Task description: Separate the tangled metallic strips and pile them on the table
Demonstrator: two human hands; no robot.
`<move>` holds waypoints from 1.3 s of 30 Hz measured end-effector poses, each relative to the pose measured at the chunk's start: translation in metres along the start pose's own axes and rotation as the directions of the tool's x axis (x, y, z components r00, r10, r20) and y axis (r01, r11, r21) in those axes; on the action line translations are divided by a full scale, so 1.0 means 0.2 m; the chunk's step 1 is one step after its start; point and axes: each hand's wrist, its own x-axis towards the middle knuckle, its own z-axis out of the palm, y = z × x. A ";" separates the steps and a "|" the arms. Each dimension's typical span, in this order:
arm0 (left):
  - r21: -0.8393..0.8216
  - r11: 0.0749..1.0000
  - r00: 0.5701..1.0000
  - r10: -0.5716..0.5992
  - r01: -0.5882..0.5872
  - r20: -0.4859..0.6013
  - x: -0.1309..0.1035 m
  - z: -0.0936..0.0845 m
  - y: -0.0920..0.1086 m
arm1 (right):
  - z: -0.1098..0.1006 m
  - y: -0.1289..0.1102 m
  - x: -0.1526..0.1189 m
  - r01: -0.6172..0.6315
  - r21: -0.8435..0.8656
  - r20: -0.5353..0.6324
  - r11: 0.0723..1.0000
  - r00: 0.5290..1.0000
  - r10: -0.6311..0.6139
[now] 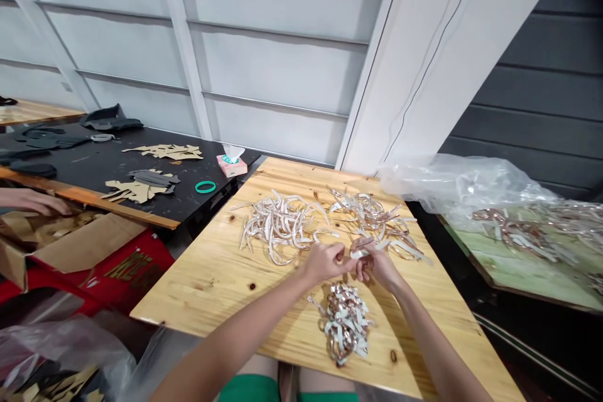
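Observation:
Over the wooden table, my left hand (pixel 326 262) is closed in a pinch, its fingertips meeting my right hand; what it pinches is hidden. My right hand (pixel 377 264) has curled fingers around a thin white strip (pixel 358 254). Just below both hands lies a heap of short white and shiny copper-coloured strip pieces (pixel 347 320). Beyond my left hand is a tangled pile of long pale strips (pixel 282 223). Past my right hand, a looser bunch of long copper and white strips (pixel 372 212) spreads toward the table's right edge.
The wooden table (pixel 207 292) has a black table (pixel 89 166) to its left, bearing tan cut pieces (pixel 164 151), a tissue box (pixel 232 164) and a green ring (pixel 205 187). Another person's hand (pixel 40 202) is over a cardboard box (pixel 70 245). Clear plastic (pixel 461 179) covers a right-hand board (pixel 499 264).

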 end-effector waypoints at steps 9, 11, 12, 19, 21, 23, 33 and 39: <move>0.088 0.980 0.977 -0.167 0.180 -0.136 0.12 0.03 -0.12 | 0.02 0.07 0.08 0.271 -0.178 -0.387 0.946 0.864 -0.321; 0.067 0.981 0.978 -0.176 0.184 -0.114 0.13 0.01 -0.13 | 0.00 0.07 0.07 0.293 -0.221 -0.452 0.930 0.815 -0.364; 0.061 0.982 0.980 -0.173 0.180 -0.102 0.13 0.01 -0.13 | 0.00 0.06 0.06 0.291 -0.224 -0.462 0.930 0.809 -0.364; 0.066 0.987 0.985 -0.141 0.148 -0.098 0.12 -0.04 -0.12 | 0.00 0.03 0.05 0.191 -0.474 -0.320 0.860 0.872 -0.370; 0.063 0.992 0.991 -0.098 0.105 -0.095 0.12 -0.05 -0.12 | 0.00 0.00 0.03 0.203 -0.694 -0.244 0.691 0.836 -0.492; 0.057 0.996 0.995 -0.065 0.070 -0.075 0.13 -0.07 -0.12 | 0.01 -0.04 0.00 0.262 -0.808 -0.170 0.528 0.754 -0.635; -0.010 1.000 0.999 0.006 -0.006 0.039 0.14 -0.10 -0.09 | -0.02 -0.11 -0.04 0.341 -0.927 0.084 0.157 0.596 -0.798; -0.449 0.861 0.970 -0.235 0.240 0.067 0.10 -0.07 -0.02 | 0.02 -0.13 -0.06 0.344 -0.793 -0.130 0.504 0.712 -0.690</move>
